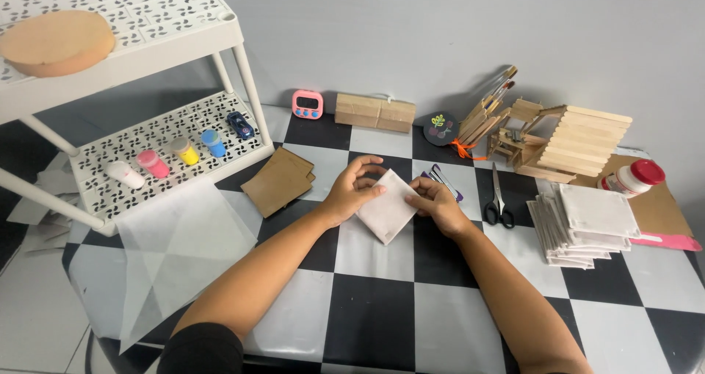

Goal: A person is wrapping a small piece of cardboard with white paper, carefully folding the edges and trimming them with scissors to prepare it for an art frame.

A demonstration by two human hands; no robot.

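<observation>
Pinching a folded white paper square [388, 205] mid-table, left hand [351, 192] and right hand [438, 204] grip its opposite edges; open checkered table [367, 308] lies toward the near edge, scissors [499, 198] sit just right.

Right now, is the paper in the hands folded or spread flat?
Folded: the white paper is a small thick diamond, pinched by the left hand and right hand.

both hands [396, 198] pinching folded white paper [386, 207], checkered table [367, 300]
</observation>
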